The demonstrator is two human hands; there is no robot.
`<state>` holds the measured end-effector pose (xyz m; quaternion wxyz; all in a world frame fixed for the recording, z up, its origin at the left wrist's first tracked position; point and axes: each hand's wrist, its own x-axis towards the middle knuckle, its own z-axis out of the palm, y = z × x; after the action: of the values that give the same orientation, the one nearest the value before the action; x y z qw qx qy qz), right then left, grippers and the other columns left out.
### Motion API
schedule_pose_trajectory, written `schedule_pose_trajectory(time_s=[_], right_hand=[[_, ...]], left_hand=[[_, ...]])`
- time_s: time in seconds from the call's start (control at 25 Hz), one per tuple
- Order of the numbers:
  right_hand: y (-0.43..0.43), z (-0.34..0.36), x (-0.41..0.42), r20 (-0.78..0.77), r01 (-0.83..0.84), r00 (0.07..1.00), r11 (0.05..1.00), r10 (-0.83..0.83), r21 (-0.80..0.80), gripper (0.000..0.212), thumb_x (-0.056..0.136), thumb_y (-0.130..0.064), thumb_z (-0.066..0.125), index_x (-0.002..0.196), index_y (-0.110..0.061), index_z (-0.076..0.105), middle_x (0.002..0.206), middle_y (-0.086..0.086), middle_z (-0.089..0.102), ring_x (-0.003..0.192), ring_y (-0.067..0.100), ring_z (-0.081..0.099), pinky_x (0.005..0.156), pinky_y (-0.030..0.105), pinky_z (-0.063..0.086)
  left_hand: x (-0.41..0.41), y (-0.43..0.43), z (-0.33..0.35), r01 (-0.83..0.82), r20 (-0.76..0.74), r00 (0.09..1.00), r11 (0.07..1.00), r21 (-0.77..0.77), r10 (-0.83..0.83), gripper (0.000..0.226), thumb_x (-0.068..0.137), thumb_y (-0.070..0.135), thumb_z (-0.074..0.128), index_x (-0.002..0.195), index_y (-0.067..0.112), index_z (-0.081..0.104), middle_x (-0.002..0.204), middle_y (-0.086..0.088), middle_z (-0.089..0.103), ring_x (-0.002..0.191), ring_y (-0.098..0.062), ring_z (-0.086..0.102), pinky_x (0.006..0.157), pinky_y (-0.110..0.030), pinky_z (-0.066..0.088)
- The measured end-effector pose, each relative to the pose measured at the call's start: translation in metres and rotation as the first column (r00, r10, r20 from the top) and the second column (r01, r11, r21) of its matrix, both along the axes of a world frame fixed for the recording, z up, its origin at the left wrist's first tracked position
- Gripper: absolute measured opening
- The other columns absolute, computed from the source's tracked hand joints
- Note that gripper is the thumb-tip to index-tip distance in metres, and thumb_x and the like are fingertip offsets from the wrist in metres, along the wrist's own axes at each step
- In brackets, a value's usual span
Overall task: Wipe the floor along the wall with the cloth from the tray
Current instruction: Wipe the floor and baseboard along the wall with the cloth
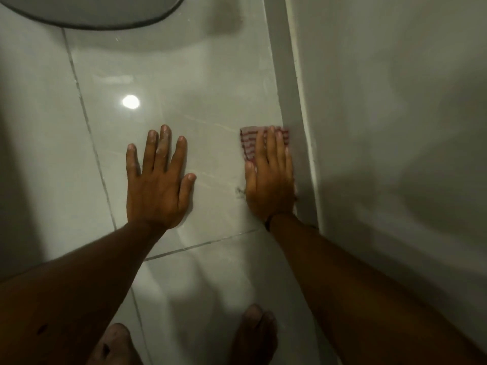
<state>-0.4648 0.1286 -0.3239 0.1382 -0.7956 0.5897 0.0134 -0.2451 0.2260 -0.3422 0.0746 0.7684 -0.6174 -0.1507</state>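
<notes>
A red-and-white striped cloth (247, 143) lies flat on the glossy pale floor tile (200, 106), right against the skirting of the wall (395, 101). My right hand (270, 177) presses flat on top of the cloth, fingers together, covering most of it. My left hand (158, 180) rests flat on the bare tile to the left, fingers spread, holding nothing. A small dark smudge (239, 191) marks the tile beside my right thumb.
A round, dark-rimmed object (100, 14) sits on the floor at the top left. The pale skirting strip (295, 114) runs along the wall. My two bare feet (255, 335) stand on the tile at the bottom. Grout lines cross the floor.
</notes>
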Motion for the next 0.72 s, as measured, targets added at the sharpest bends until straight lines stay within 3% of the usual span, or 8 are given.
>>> schedule_pose_trajectory(time_s=[0.2,0.44,0.64,0.72], right_hand=[[0.081,0.002,-0.049,-0.006,0.045,0.999,0.998,-0.045,0.049,0.066,0.104,-0.032,0.044,0.164,-0.01,0.026,0.174,0.015,0.022,0.163,0.029,0.016,0.13,0.05,0.019],[0.173,0.0,-0.103,-0.073,0.075,0.995,0.992,-0.068,0.098,0.069,0.104,-0.038,0.036,0.166,-0.015,0.015,0.174,0.013,0.015,0.163,0.027,0.012,0.13,0.048,0.018],[0.264,0.003,-0.151,-0.178,0.131,0.978,0.985,-0.111,0.109,0.068,0.106,-0.048,0.023,0.164,-0.012,0.017,0.169,0.017,0.026,0.152,0.041,0.037,0.123,0.054,0.028],[0.274,0.003,-0.157,-0.201,0.139,0.973,0.981,-0.11,0.133,0.069,0.106,-0.048,0.023,0.162,-0.008,0.021,0.168,0.017,0.026,0.151,0.042,0.038,0.121,0.056,0.03]], left_hand=[[0.0,0.001,-0.001,0.001,0.021,1.0,1.0,-0.025,-0.001,0.074,0.108,0.049,0.029,0.173,0.015,0.016,0.182,-0.017,0.007,0.169,-0.034,0.003,0.133,-0.061,0.0],[0.0,0.001,-0.003,0.007,0.015,1.0,1.0,-0.019,-0.007,0.074,0.109,0.049,0.028,0.173,0.016,0.013,0.182,-0.017,0.004,0.169,-0.034,0.0,0.134,-0.06,-0.003],[0.0,0.001,-0.004,0.008,0.009,1.0,1.0,-0.008,-0.008,0.075,0.108,0.051,0.026,0.174,0.017,0.011,0.182,-0.017,0.003,0.169,-0.034,-0.001,0.133,-0.062,-0.001],[-0.001,0.001,-0.005,0.007,0.015,1.0,1.0,-0.007,-0.007,0.075,0.108,0.051,0.025,0.174,0.016,0.011,0.182,-0.017,0.002,0.169,-0.034,-0.001,0.133,-0.063,0.0]])
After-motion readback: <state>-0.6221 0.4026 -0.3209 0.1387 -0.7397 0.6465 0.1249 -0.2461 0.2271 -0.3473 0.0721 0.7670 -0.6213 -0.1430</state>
